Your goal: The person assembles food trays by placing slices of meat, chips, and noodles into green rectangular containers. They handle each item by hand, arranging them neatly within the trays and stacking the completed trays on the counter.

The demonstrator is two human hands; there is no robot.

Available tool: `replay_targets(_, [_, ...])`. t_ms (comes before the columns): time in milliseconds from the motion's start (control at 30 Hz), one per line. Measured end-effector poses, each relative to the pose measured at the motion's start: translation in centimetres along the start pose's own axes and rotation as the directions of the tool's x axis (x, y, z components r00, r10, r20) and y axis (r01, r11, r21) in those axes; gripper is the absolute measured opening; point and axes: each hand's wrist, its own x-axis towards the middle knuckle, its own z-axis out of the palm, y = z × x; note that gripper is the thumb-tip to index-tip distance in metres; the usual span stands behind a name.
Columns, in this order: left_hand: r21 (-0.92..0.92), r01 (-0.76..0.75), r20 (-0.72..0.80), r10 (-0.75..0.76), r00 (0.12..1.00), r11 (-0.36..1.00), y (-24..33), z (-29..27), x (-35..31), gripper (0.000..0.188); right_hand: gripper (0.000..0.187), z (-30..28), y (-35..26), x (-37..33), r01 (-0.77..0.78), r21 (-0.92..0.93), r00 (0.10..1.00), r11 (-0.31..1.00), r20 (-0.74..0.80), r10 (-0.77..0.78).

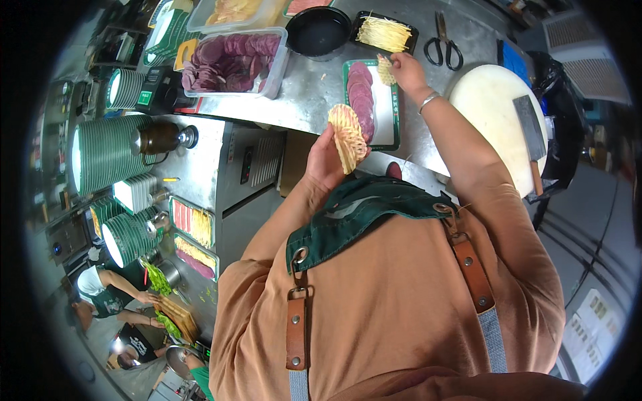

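Observation:
My left hand (324, 162) is closed around a fanned stack of pale yellow crinkle-cut potato slices (348, 134), just off the near left edge of a tray. My right hand (408, 71) pinches a single crinkle-cut potato slice (386, 69) over the tray's far right part. The white rectangular tray (384, 127) has a green rim. Along its left side runs an overlapping row of round purple slices (360, 93), perhaps purple sweet potato. The stack in my left hand hides part of the row's near end.
Behind the tray are a black bowl (318, 32), a black tray of yellow strips (384, 33) and scissors (443, 47). A clear tub (277, 72) holds more purple slices. At right, a cleaver (528, 127) lies on a round white board (491, 100). Stacked plates (110, 154) stand left; co-workers (114, 294) are lower left.

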Motion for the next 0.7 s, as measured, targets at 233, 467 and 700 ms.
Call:
replay_targets(233, [0.0,0.05,-0.017,-0.05,0.999,0.999,1.0,0.7,1.0,0.051,0.029,0.5,-0.4,-0.3,0.052,-0.096,0.999,0.994,0.019,-0.05])
replay_targets(467, [0.045,0.042,0.024,-0.043,0.999,0.998,1.3,0.6,1.8,0.055,0.024,-0.8,-1.5,-1.9,0.061,0.025,0.998,0.998,-0.037,-0.06])
replay_targets(700, [0.032,0.035,0.035,-0.036,0.999,0.999,-0.3,2.1,3.6,0.052,0.017,-2.5,-2.9,-7.6,-0.008,0.558,0.994,0.83,0.097,-0.056])
